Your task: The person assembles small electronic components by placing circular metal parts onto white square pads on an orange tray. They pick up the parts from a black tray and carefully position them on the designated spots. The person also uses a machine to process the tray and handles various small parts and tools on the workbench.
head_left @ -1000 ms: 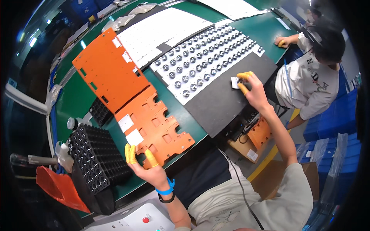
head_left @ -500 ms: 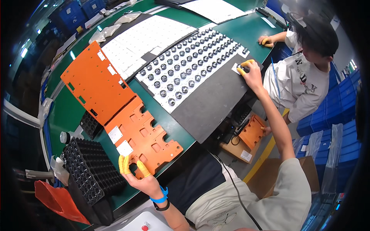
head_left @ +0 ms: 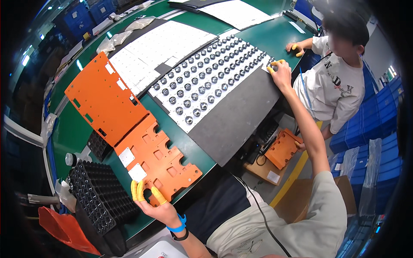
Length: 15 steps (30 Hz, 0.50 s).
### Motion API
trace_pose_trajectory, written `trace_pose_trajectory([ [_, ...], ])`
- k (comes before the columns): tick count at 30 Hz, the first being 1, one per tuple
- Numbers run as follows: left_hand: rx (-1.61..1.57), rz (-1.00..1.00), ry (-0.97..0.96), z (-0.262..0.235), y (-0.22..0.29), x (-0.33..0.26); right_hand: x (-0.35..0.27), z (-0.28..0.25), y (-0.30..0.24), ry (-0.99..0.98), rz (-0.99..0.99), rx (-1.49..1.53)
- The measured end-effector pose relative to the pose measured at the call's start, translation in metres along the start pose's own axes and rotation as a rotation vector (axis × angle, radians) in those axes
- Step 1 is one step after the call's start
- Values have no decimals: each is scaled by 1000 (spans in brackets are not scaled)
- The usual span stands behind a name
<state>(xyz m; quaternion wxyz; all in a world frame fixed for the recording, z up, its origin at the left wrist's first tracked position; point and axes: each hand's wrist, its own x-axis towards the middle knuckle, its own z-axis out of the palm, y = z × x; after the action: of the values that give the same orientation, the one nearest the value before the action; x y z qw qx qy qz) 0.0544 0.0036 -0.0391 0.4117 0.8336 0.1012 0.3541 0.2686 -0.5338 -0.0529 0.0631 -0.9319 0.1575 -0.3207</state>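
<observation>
Green long table (head_left: 73, 129) | grey flat mat (head_left: 241, 116) under white sheet of round black parts (head_left: 211, 77) | right hand (head_left: 282, 73) pressing down on sheet's far corner | notched orange flat plate (head_left: 159, 159) near table's front edge, black tray (head_left: 101, 195) beside | left hand (head_left: 157, 206), yellow fingertips pinching plate's edge.

small plate (head_left: 157, 163): on the surface (head_left: 69, 129), near edge, left hand (head_left: 157, 206) on it
big plate (head_left: 105, 99): just behind it
cell tray (head_left: 101, 198): left of small plate
parts sheet (head_left: 211, 77): right, on the mat (head_left: 241, 120), right hand (head_left: 280, 73) at its far corner
</observation>
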Motion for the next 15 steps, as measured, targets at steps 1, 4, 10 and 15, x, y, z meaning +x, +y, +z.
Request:
trace_pose_trajectory([
  [1,12,2,3,0,0,0,1,0,0,-11,7,-7],
  [4,4,-20,11,0,0,0,3,-1,-5,-18,27,21],
  [10,9,-31,1,1,-2,-1,2,5,-4,-6,56,4],
  [15,33,-14,-12,0,-5,-2,3,8,-3,2,52,3],
])
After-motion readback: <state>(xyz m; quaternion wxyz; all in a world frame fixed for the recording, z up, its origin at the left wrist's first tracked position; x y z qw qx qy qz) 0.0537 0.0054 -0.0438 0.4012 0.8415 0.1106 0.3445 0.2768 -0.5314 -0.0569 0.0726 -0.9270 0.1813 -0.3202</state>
